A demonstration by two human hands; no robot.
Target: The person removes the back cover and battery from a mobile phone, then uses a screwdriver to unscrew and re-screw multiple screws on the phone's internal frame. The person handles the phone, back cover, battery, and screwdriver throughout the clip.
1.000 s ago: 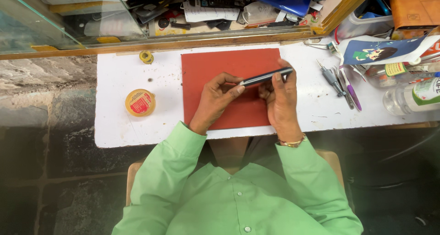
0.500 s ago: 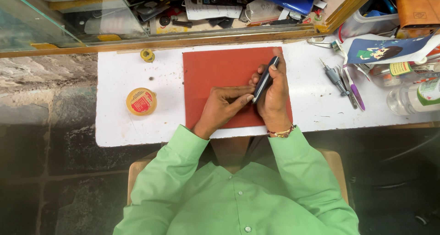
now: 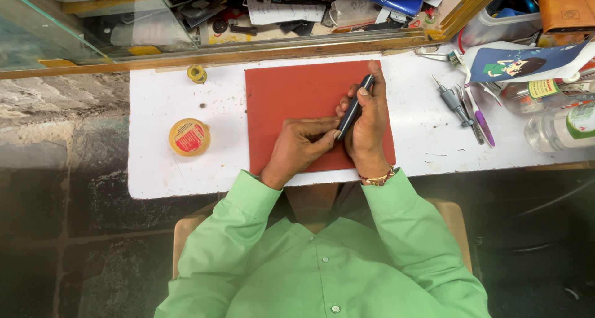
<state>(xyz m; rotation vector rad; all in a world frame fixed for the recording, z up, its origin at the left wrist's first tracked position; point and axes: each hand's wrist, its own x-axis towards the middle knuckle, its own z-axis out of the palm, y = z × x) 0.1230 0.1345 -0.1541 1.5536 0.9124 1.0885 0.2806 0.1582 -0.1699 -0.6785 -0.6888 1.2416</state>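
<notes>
Both hands are gripping a slim black phone (image 3: 354,109) on edge above the red mat (image 3: 291,101): right hand (image 3: 367,123) fingers wrapping it, left hand (image 3: 297,145) fingers pinching its lower end. Screwdrivers (image 3: 462,110) are lying unused right of the mat; the phone looks still closed.

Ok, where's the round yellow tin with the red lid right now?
In the head view the round yellow tin sits on the white tabletop to the person's left, apart from the red mat and the left hand, below the small yellow tape roll.
</notes>
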